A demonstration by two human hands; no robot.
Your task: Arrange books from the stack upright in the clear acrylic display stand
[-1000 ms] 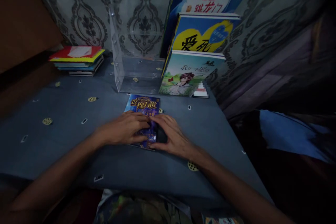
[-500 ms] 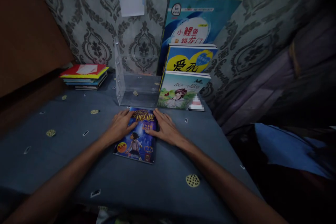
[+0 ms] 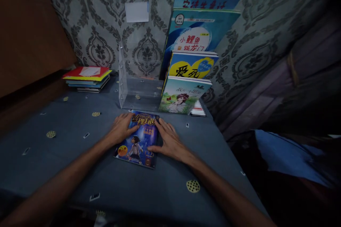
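Since half a second ago little has shifted: the flat blue paperback book with a cartoon child on its cover (image 3: 138, 142) lies on the grey-blue patterned tablecloth (image 3: 66, 142) much where it was, and both hands rest at its far end as before, though the right thumb has slid a little lower along the book's right edge. A full second ago both hands lay over the near half of the cover and hid the picture; now the lower part of the cover is bare. The left hand (image 3: 121, 129) lies flat and unclenched on the book's upper left corner, fingers spread across the title. The right hand (image 3: 169, 140) lies equally flat along the right edge, fingers on the cover and palm on the cloth; neither hand grasps the book, they only press on it. Just beyond the book stands a clear acrylic book holder (image 3: 134, 85), and beside it, to the right, a row of upright picture books (image 3: 190, 74) leans against the grey damask wallpaper (image 3: 106, 25). Well apart to the left, a low stack of thin books with a red cover on top (image 3: 86, 78) sits near the wall.
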